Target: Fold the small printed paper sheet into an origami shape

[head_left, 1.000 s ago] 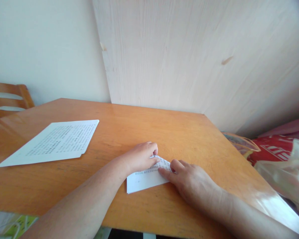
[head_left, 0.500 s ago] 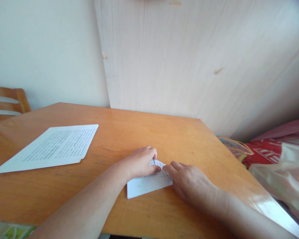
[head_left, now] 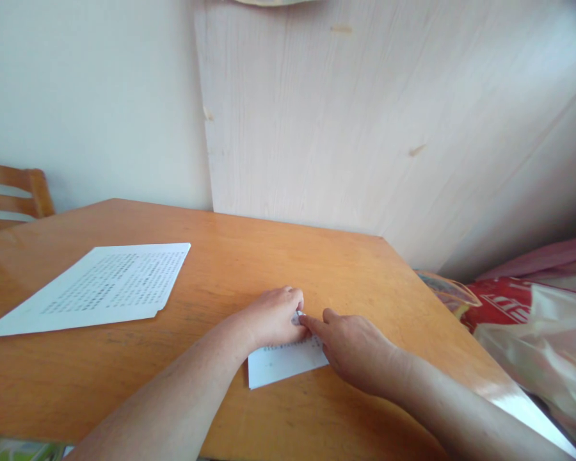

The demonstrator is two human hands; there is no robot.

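Note:
A small folded sheet of printed paper (head_left: 285,367) lies on the wooden table in front of me. My left hand (head_left: 279,314) is closed over its upper left part, thumb and fingers curled together on the paper. From the right, my right hand (head_left: 352,342) reaches in with its index finger pressed on the paper beside my left thumb. Its other fingers are bent over the sheet's right end. Between the fingertips a bit of the paper's printed face shows; the rest of that upper part is hidden by my hands.
A stack of printed sheets (head_left: 125,282) rests on the left of the wooden table (head_left: 249,250). Behind it are a wall and a pale wood panel (head_left: 307,128). A wooden chair (head_left: 38,192) stands far left. Red and white bags (head_left: 504,304) lie beyond the right edge.
My right hand has moved slightly left, its index fingertip now meeting my left thumb on the paper. My left fingers have closed in more. The view has tilted a little.

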